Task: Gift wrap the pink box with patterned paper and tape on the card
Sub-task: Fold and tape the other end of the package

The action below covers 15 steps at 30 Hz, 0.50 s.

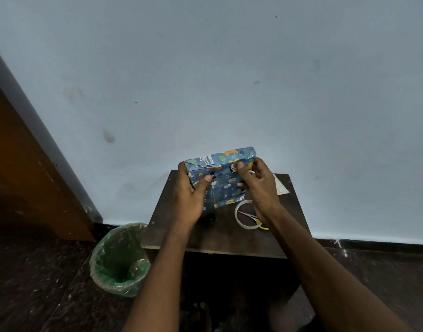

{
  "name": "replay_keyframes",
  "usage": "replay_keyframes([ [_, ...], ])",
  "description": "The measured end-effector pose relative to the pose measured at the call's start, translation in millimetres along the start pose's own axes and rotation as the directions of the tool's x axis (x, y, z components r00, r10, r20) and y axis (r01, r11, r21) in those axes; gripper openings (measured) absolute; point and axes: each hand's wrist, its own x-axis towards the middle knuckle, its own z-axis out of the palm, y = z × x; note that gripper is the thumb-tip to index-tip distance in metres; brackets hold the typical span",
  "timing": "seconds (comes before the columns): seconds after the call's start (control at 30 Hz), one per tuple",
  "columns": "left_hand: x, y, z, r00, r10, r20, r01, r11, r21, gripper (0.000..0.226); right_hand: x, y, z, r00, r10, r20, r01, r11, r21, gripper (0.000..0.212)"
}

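A: Looking nearest first, what do you see?

B: Two bare forearms reach forward from the bottom edge. To their left, on the dark speckled floor, stands a bin (119,259) lined with a green plastic bag.

A: And the hands?

B: The left hand (190,200) grips the left side of the box (220,180), thumb curled onto its near face, fingers wrapped behind. The right hand (259,188) pinches the right side, thumb pressed on the near face close to the top corner.

A: Where exactly is the box?

B: Held up above the dark brown worktop (217,233), tilted so one broad face turns toward the camera. It is fully covered in blue patterned paper with small animals and leaves; no pink shows. Folded flaps meet at the top left corner.

A: Anything lying on the worktop?

B: A roll of clear tape (247,215) lies flat just below the right hand, with scissors (252,218) with yellow handles across it, partly hidden by the wrist. Farther back, at the right rear corner, lies a pale card (281,186).

A: Beyond that?

B: A pale blue wall (205,68) with a few smudges, and a brown wooden door (25,164) at the left.
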Motion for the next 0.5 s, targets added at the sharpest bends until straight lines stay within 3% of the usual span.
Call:
replay_keyframes([
  [0.13, 2.4, -1.9, 6.0, 0.995, 0.054, -0.08, -0.058, 0.997, -0.05, 0.03, 4.5, -0.2, 0.7, 0.998, 0.053, 0.037, -0.054, 0.997, 0.051, 0.038],
  [0.3, 7.9, -8.8, 10.6, 0.977, -0.096, -0.189, 0.025, 0.938, -0.346, 0.031, 3.6, 17.4, -7.6, 0.974, 0.154, 0.169, -0.118, 0.972, -0.203, 0.048],
  [0.5, 10.0, -9.4, 11.6, 0.962, -0.139, -0.234, 0.025, 0.9, -0.435, 0.03, -0.3, 28.5, -5.1, 0.976, 0.186, 0.115, -0.145, 0.943, -0.301, 0.036],
])
